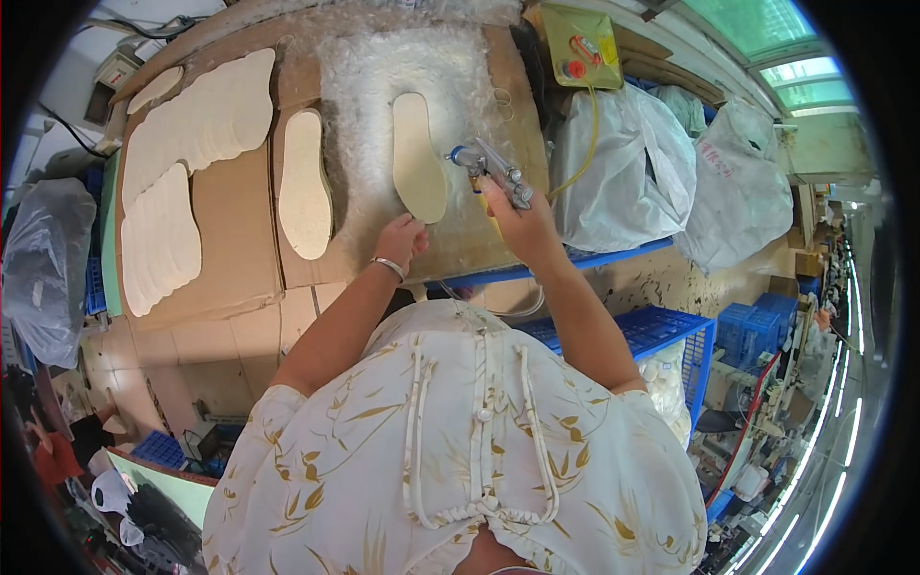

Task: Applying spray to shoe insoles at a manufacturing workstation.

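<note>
My right hand (pixel 519 222) is wrapped round the handle of a metal spray gun (pixel 491 172), whose blue-tipped nozzle points left toward a cream shoe insole (pixel 418 158). That insole lies on a patch of white dried residue on the cardboard (pixel 383 67). At its near end my left hand (pixel 402 240) is closed, fingertips at the insole's edge; the exact grip is too small to make out. Left of it rests a stack of cream insoles (pixel 306 182). Farther left, several insoles (pixel 201 120) lie fanned out in overlapping rows.
A yellowish jerrycan (pixel 580 48) with a red cap stands at the far right, a yellow hose (pixel 586 153) running from it. White plastic bags (pixel 628 163) crowd the right side. Below them is a blue crate (pixel 661 331). A clear plastic-wrapped bundle (pixel 48 268) sits at the left.
</note>
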Demonstrator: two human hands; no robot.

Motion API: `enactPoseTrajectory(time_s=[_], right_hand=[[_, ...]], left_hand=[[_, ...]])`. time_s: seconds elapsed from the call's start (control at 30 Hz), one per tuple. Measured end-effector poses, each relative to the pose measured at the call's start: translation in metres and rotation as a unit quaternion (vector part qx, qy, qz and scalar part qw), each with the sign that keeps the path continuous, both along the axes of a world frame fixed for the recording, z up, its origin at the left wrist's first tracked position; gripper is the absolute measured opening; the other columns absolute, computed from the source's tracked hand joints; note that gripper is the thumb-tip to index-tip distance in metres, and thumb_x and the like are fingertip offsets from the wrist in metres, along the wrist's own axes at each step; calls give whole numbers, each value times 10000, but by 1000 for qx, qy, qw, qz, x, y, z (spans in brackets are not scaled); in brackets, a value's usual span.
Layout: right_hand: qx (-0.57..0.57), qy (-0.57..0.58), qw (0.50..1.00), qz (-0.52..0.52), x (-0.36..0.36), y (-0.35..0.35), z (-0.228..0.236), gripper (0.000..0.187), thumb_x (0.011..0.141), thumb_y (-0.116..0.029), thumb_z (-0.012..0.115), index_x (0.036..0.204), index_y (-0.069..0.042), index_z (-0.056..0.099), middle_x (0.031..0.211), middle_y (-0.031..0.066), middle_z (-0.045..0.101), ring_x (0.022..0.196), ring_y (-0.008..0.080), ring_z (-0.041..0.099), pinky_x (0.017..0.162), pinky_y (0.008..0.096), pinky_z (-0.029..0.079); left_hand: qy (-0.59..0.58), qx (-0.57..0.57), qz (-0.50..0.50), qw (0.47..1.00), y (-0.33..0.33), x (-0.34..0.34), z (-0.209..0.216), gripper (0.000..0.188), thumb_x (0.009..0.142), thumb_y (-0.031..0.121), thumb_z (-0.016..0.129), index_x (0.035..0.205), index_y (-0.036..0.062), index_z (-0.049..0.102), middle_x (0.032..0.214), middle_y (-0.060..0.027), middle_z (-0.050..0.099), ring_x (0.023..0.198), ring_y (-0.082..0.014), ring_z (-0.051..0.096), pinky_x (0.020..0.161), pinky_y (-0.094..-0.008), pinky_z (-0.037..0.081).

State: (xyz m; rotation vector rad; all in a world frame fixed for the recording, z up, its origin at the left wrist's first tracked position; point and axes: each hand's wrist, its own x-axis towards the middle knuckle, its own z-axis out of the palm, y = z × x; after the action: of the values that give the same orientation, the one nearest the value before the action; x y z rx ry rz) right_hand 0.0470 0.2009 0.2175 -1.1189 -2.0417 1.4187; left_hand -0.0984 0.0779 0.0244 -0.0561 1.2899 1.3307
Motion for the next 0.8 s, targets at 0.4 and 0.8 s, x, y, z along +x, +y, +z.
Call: enactPoseTrajectory(time_s=[0.4,0.8], right_hand=[[31,-9,999,2,3,-9,-3,285,913,-278,597,880,5,608,631,42,502,588,126,432,553,312,386],[12,-23,999,-26,10,-16,-8,276,898,-283,624,909,-7,622,636,66,509,584,149,434,560,316,391]], left_hand=[[-56,-2,77,995,3,0,8,510,870,126,624,1305,15,382,1057,-87,545,894,-227,595,720,-339,515],[-55,-7,51,997,0,-2,4,508,900,169,588,1347,28,393,1069,-78,552,881,-201,585,708,-310,521]])
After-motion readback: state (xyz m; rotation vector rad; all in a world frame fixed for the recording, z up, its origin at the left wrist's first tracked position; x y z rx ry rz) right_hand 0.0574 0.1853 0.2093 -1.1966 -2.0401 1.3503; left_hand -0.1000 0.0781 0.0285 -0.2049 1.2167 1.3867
